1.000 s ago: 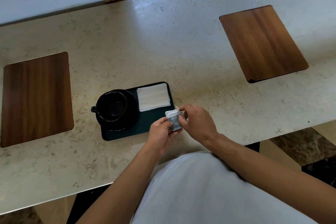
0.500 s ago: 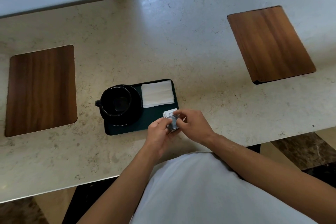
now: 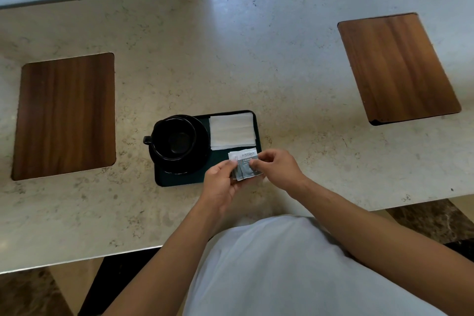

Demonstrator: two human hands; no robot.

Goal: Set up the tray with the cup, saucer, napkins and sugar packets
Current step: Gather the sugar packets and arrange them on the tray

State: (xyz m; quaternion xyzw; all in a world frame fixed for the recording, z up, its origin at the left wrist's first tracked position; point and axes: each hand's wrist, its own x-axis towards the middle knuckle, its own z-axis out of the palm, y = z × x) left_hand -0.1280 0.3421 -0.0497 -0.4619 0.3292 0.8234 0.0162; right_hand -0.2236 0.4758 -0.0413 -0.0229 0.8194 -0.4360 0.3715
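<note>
A dark green tray [image 3: 179,180] lies on the stone counter. On its left half a black cup [image 3: 174,139] stands on a black saucer [image 3: 200,159], handle pointing left. White napkins [image 3: 232,131] lie in the tray's far right corner. Over the tray's near right corner I hold grey and white sugar packets [image 3: 245,165] between both hands: my left hand [image 3: 223,178] pinches their left edge, my right hand [image 3: 275,165] pinches their right side. The packets look fanned slightly apart.
Two wooden boards are set into the counter, one at the left [image 3: 64,115] and one at the far right [image 3: 397,67]. The counter's near edge [image 3: 77,259] runs just in front of my body. A window frame lines the far side.
The sugar packets have shifted slightly left and further over the tray's near right corner, both hands still on them. The view has also drifted a little.
</note>
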